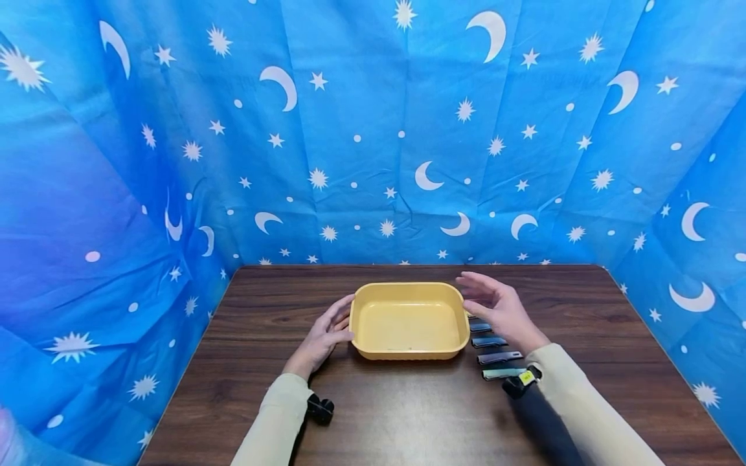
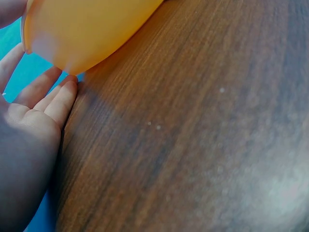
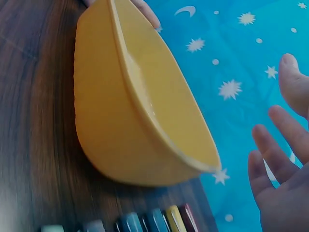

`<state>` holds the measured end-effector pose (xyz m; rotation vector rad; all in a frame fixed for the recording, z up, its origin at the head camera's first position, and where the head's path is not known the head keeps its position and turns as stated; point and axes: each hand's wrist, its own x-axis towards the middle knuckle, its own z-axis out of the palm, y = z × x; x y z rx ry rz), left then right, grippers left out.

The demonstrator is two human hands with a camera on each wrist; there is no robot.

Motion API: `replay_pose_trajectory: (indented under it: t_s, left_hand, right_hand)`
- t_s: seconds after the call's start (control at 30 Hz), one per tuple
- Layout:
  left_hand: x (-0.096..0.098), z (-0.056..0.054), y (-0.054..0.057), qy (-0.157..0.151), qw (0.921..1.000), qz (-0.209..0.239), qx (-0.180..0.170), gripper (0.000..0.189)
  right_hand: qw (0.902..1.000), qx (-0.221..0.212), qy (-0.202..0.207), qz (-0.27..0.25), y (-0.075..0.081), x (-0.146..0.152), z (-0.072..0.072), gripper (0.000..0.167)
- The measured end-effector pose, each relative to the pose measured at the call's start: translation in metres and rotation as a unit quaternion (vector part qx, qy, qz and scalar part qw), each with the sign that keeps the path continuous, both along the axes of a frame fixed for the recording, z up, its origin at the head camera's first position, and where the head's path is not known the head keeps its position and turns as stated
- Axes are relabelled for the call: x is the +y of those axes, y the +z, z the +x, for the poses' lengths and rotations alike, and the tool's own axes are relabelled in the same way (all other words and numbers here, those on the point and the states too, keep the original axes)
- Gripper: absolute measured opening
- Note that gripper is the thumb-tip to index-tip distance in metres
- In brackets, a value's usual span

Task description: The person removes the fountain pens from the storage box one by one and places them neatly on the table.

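A yellow rectangular tub with rounded corners stands upright on the wooden table, its inside bare. My left hand is at the tub's left end, fingers spread along the outer wall and thumb towards the near corner. In the left wrist view, the extended fingers reach the tub's lower side. Off the tub's right end, my right hand is raised with loosely spread fingers and holds nothing. The right wrist view shows a gap between this hand and the tub.
Several slim coloured bars lie in a row right of the tub, among them a pale green bar, a greyish bar and a yellow bar. Blue curtains with moons and stars surround the dark wooden table.
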<state>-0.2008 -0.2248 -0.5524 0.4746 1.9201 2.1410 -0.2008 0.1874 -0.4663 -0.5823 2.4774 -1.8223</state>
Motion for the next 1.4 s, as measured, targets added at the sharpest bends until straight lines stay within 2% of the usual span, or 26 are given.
replay_pose_trajectory:
  t_s: [0.2,0.47,0.63,0.87,1.2,1.4]
  left_hand:
    - [-0.001,0.0,0.0,-0.002,1.0,-0.001,0.007,0.081]
    - [-0.001,0.002,0.003,0.007,0.9998,-0.017,-0.004,0.081]
    - [-0.001,0.003,0.005,0.011,0.9996,-0.022,-0.012,0.08]
    - [0.0,0.004,0.006,0.016,0.9993,-0.029,-0.014,0.081]
    - [0.001,0.004,0.004,0.016,0.9994,-0.026,-0.013,0.081]
    - [0.001,0.004,0.005,0.016,0.9995,-0.025,-0.013,0.081]
  right_hand:
    - [0.9996,-0.015,0.025,0.003,0.001,-0.027,-0.008,0.055]
    - [0.998,-0.022,0.058,0.008,0.0,-0.055,-0.017,0.055]
    - [0.9959,-0.026,0.081,0.03,-0.006,-0.069,-0.019,0.055]
    - [0.9893,-0.026,0.134,0.053,-0.017,-0.087,-0.021,0.055]
    - [0.9791,-0.018,0.164,0.119,-0.027,-0.095,-0.02,0.053]
    - [0.9674,-0.042,0.193,0.158,-0.028,-0.099,-0.019,0.053]
